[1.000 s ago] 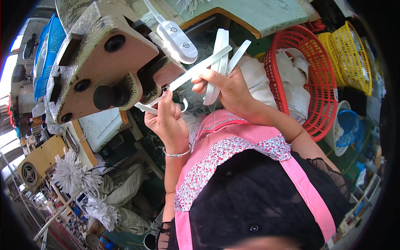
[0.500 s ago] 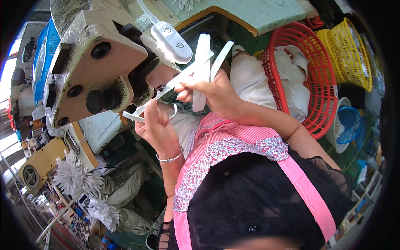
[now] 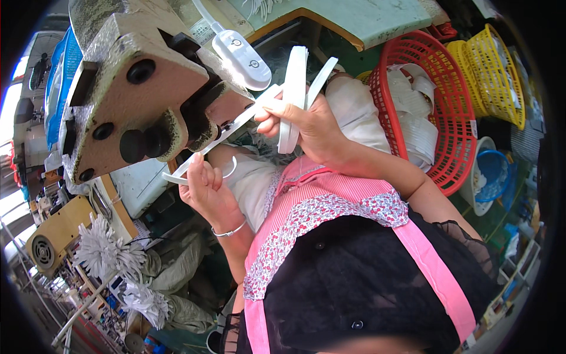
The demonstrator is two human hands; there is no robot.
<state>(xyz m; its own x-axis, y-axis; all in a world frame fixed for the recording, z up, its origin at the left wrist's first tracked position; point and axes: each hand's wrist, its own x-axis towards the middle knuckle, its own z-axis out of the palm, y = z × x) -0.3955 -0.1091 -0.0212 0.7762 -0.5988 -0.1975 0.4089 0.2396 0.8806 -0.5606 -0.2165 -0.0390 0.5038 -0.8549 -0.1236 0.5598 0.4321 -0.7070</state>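
Observation:
Between my hands a narrow white strip (image 3: 236, 124) is stretched on a slant, passing just beside the lower working end of a pale, grimy machine head (image 3: 138, 100). My left hand (image 3: 207, 187) pinches the strip's lower end between thumb and fingers, while a loose curled tail hangs about it. My right hand (image 3: 312, 127) is closed round the upper end. Further folded white strips (image 3: 295, 76) stick up out of that same right hand and hang below its fingers. The fingertips of the right hand are partly hidden by the strips.
A white lamp-like unit with buttons (image 3: 242, 59) hangs beside the machine head. To the right stands a red basket (image 3: 389, 118) holding white pieces, with yellow baskets (image 3: 489, 76) behind. A pale green tabletop (image 3: 354, 20) lies ahead. Bundled white strips (image 3: 109, 248) hang at left.
My left hand has moved down and left, away from the machine head, with its end of the strip. The right hand has shifted slightly right; more strip shows between the hands.

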